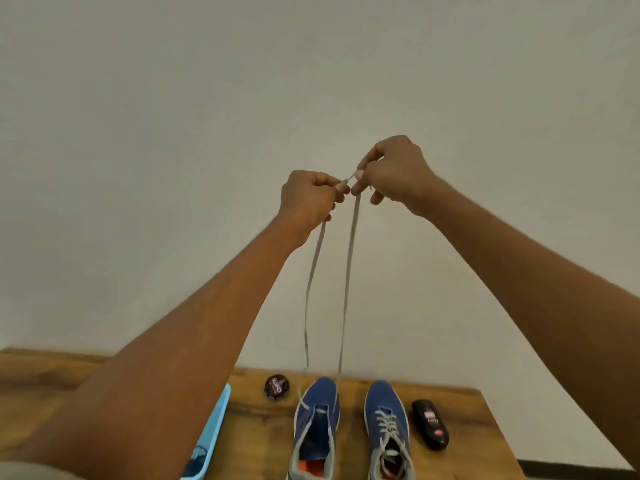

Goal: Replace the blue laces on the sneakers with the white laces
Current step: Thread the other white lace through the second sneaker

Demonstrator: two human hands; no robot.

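two hands, left hand point(309, 199) and right hand point(394, 171), raised and pinching the ends of one white lace point(348, 271) running down to the left sneaker point(317, 424)'s lowest eyelets; step: evening ends; next, likely criss-cross threading upward.

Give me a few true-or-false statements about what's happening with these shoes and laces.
1. Both hands hold the white lace up above the table. True.
2. The right sneaker has no lace in it. False: it is laced with a pale lace.
3. The lace runs down to the left sneaker. True.
4. The left hand rests flat on the table. False: it is raised, pinching the lace beside the right hand.
5. A dark round tin sits between the sneakers. False: it lies left of both.
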